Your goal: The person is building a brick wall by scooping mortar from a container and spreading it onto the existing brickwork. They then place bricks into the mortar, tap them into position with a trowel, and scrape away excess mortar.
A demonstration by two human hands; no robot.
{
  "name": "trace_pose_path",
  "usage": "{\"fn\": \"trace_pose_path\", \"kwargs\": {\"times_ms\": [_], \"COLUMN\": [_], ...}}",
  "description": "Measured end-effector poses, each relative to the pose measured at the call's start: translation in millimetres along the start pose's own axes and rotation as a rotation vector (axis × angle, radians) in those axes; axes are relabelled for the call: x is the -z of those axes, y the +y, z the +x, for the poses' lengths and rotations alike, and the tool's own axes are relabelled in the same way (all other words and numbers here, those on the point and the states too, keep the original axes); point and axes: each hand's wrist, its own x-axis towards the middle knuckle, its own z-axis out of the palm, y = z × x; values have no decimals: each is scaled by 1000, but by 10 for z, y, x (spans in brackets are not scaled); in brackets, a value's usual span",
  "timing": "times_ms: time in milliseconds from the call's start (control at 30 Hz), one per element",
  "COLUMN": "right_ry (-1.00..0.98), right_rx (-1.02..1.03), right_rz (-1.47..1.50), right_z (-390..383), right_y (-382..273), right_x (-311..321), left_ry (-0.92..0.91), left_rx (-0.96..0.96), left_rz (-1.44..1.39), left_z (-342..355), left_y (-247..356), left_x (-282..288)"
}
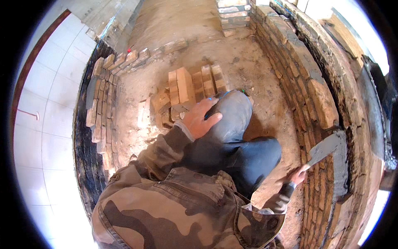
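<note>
My right hand (297, 176) is wrapped round the handle of a trowel (324, 148) at the right. Grey mortar coats the trowel's blade, which lies flat over the top of a low brick wall (311, 106). Along that wall top runs a strip of wet grey mortar (340, 176), next to the blade. My left hand (200, 119) rests on my raised knee, thumb apart from the fingers, holding nothing. Just beyond it stands a stack of loose bricks (181, 88) on the dirt floor.
Another low brick wall (103, 112) stands on the left, beside white tiles (52, 108). A row of bricks (132, 57) crosses the floor farther off. At the far end rises a brick pillar (233, 16). A dark sheet-like object (371, 103) leans beyond the right wall.
</note>
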Motion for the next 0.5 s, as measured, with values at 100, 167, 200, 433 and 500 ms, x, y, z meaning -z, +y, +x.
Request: {"fn": "trace_pose_path", "kwargs": {"times_ms": [100, 167, 200, 433, 500], "right_ry": [-51, 1, 11, 297, 358], "right_rx": [-267, -307, -322, -543, -618], "right_rz": [-9, 26, 29, 21, -57], "right_z": [-330, -573, -691, -1833, -2082], "right_y": [-141, -247, -54, 3, 37], "right_x": [147, 230, 299, 549, 614], "left_ry": [-59, -95, -75, -202, -295], "left_rx": [172, 209, 148, 202, 130], "left_rz": [-113, -16, 139, 941, 1025], "left_z": [-88, -91, -92, 661, 889], "left_y": [42, -186, -531, -2098, -2337], "left_x": [-1, -46, -96, 394, 505]}}
